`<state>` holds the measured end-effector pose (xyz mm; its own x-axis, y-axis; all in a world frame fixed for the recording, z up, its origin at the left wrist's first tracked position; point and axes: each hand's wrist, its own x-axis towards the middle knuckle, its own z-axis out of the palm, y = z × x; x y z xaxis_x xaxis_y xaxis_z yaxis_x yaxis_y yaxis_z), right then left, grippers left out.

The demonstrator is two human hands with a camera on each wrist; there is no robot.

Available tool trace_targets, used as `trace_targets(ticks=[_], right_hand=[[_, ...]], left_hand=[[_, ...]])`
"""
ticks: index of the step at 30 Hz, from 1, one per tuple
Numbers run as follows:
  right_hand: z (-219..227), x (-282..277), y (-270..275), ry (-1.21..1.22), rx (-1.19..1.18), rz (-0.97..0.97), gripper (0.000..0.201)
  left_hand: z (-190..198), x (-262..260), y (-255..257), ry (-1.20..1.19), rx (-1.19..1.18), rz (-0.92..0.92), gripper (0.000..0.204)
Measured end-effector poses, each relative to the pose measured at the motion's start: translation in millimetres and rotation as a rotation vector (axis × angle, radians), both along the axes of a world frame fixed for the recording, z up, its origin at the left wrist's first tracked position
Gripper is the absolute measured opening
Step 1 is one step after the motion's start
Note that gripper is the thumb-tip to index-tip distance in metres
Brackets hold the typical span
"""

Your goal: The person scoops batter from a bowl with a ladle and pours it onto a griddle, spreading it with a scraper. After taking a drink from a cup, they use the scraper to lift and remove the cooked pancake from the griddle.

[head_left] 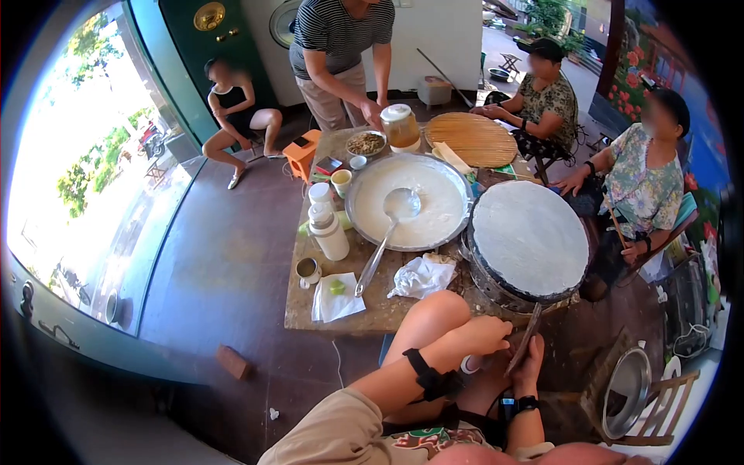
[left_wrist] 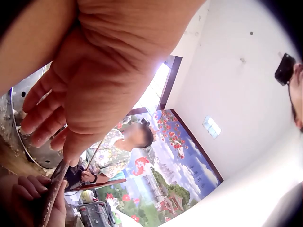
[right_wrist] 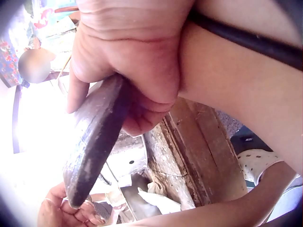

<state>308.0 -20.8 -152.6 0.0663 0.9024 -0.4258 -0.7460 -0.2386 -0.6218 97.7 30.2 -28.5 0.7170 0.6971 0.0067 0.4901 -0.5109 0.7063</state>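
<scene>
My right hand (head_left: 533, 361) grips a dark, flat, blade-like stick (head_left: 524, 342) below the table's front edge. In the right wrist view, the stick's blunt end (right_wrist: 90, 156) sticks out past the curled fingers. My left hand (head_left: 482, 335) is just left of it, fingers loosely extended; in the left wrist view its thumb tip is right at the stick's edge. Just beyond both hands stands a round griddle (head_left: 531, 236), its top covered with a thin white layer. Left of that is a wide metal basin (head_left: 358, 225) of white batter, with a large ladle (head_left: 401, 204) lying in it.
The worn table (head_left: 298, 298) also bears a white thermos (head_left: 332, 236), a mug (head_left: 308, 270), crumpled tissue (head_left: 422, 275), a lidded jar (head_left: 400, 128) and a round slatted mat (head_left: 470, 139). People sit to the right and far left; one stands behind. A metal bowl (head_left: 626, 391) is at lower right.
</scene>
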Motion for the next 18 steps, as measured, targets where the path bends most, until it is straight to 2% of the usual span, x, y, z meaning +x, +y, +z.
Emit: trace_targets(ticks=[3,6,9,13,15,18], right_hand=[[5.0,-3.0,1.0,0.047,0.118,0.068,0.024],[22.3,-13.1,-0.1,-0.034,0.131,0.017,0.024],[27.8,-15.8,-0.5,-0.017,0.118,-0.012,0.024],[-0.6,0.3,2.5,-0.007,0.192,0.046,0.032],[12.0,-4.1,1.9,-0.034,0.259,0.095,0.032],[2.9,-1.4,2.4,0.070,0.174,0.079,0.032]], left_hand=[[-1.0,0.9,1.8,0.082,-0.035,-0.009,0.029],[-0.3,0.8,2.1,0.083,-0.045,-0.002,0.029],[3.9,-1.7,-1.0,0.025,0.006,0.024,0.027],[-2.6,-0.5,-0.3,0.005,0.020,0.023,0.027],[-2.1,-0.7,0.2,0.014,0.025,0.020,0.027],[-1.5,-0.9,0.2,-0.005,0.031,0.009,0.027]])
